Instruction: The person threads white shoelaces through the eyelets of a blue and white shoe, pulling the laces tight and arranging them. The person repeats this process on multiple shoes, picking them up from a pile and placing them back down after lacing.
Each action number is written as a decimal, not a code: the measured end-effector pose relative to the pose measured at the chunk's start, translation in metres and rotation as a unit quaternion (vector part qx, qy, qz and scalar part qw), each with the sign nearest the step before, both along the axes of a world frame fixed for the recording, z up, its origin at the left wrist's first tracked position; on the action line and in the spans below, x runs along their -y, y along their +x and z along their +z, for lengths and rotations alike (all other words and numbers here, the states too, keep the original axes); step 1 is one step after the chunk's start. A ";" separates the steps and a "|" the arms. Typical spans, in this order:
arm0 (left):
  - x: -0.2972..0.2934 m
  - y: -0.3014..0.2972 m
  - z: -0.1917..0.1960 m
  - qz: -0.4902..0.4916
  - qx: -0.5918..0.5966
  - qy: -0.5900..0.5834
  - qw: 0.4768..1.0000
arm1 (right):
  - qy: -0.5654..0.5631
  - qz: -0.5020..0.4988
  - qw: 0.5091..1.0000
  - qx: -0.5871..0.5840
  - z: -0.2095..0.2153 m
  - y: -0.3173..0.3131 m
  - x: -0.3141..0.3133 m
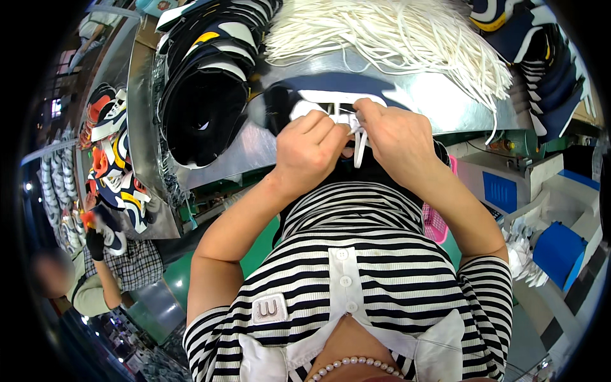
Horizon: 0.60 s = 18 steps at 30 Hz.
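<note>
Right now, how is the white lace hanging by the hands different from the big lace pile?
The white lace shows just a short bit; the lace pile is a thick tangle of many long strands.
The white lace hangs by the left hand and right hand, at the shoe upper; the lace pile lies farther off on the metal table.
Both are whitish and thin-stranded.

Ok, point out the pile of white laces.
In the head view, the pile of white laces lies at the top, right of centre, on the metal table, between stacked black uppers on its left and navy ones on its right.
</note>
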<state>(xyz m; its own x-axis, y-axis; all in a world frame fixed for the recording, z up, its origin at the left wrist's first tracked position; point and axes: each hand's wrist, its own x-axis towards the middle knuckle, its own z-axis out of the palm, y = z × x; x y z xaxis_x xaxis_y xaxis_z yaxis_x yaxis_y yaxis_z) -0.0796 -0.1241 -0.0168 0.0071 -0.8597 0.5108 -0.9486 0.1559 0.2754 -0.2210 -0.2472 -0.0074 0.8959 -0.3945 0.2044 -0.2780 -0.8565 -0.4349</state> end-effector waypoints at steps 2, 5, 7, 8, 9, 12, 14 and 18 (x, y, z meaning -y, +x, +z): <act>0.000 0.001 -0.005 -0.006 0.006 -0.007 1.000 | 0.066 0.010 0.997 -0.036 0.002 0.006 0.007; 0.001 0.007 -0.009 -0.021 -0.021 -0.008 1.000 | 0.216 0.011 0.976 -0.005 -0.003 0.015 0.023; 0.005 0.009 -0.009 -0.030 -0.051 0.005 0.998 | 0.290 -0.001 0.956 0.051 -0.012 0.017 0.026; 0.006 0.010 -0.010 -0.032 -0.066 0.013 0.997 | 0.364 -0.021 0.930 0.056 -0.011 0.020 0.033; 0.006 0.010 -0.006 -0.028 -0.073 0.024 0.997 | 0.436 -0.040 0.897 0.059 -0.006 0.021 0.044; 0.000 0.007 -0.003 -0.031 -0.074 0.056 0.995 | 0.388 -0.067 0.840 0.374 0.040 0.007 0.109; 0.001 0.008 0.001 -0.044 -0.090 0.081 0.992 | 0.362 -0.098 0.837 0.398 0.045 -0.005 0.120; 0.004 0.017 0.006 -0.009 -0.192 0.150 0.970 | 0.543 -0.076 0.798 0.251 0.012 0.014 0.047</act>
